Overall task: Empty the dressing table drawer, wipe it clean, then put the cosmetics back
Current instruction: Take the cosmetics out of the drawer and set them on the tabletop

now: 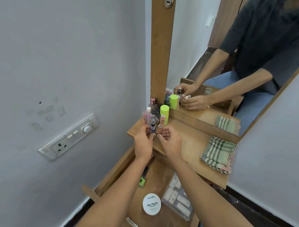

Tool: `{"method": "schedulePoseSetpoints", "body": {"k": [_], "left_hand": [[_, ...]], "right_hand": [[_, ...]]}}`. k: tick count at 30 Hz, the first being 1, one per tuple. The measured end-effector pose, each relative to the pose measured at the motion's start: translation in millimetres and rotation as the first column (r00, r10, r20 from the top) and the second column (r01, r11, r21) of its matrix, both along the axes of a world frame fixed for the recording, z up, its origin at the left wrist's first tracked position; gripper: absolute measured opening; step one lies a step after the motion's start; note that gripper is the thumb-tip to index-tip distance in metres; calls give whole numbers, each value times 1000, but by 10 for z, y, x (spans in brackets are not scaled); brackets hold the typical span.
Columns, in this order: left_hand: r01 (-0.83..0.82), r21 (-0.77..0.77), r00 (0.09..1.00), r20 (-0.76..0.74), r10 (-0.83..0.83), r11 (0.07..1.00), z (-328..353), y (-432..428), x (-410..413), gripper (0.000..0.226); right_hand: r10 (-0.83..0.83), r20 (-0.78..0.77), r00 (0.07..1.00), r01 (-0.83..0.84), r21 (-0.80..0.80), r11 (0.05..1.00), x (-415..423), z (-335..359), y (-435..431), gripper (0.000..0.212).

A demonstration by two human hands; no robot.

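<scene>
The drawer [156,225] is pulled open below the dressing table top [192,146]. Inside lie a white round nail polish tin [151,203], a green nail polish bottle [142,181] and a clear pouch of small items [178,198]. A cluster of small cosmetic bottles [153,113] and a lime green bottle [164,113] stands in the table's far left corner. My left hand [144,141] grips a small spray bottle [153,127] at the cluster's front. My right hand [169,141] pinches a slim peach tube [160,129] beside it.
A folded green checked cloth [217,154] lies on the right of the table top. The mirror [228,57] stands behind, with a wooden post [160,43] on its left. A wall switch and socket panel [69,138] is at the left.
</scene>
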State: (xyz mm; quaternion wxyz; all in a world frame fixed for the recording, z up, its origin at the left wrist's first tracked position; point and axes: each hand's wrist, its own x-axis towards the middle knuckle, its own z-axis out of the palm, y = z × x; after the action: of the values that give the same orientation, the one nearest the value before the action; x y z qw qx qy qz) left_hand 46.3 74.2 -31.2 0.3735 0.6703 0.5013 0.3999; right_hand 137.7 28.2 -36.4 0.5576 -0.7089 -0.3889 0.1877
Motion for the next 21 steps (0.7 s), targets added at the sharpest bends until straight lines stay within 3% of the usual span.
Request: {"method": "schedulePoseSetpoints", "body": {"k": [11, 21], "left_hand": [[-133, -19, 986, 101, 135, 991, -67, 94, 134, 22], [-132, -2, 987, 87, 132, 991, -120, 145, 170, 22]], "right_hand": [[-85, -10, 996, 84, -27, 996, -13, -26, 126, 15], [-124, 22, 992, 125, -63, 990, -17, -52, 169, 13]]}}
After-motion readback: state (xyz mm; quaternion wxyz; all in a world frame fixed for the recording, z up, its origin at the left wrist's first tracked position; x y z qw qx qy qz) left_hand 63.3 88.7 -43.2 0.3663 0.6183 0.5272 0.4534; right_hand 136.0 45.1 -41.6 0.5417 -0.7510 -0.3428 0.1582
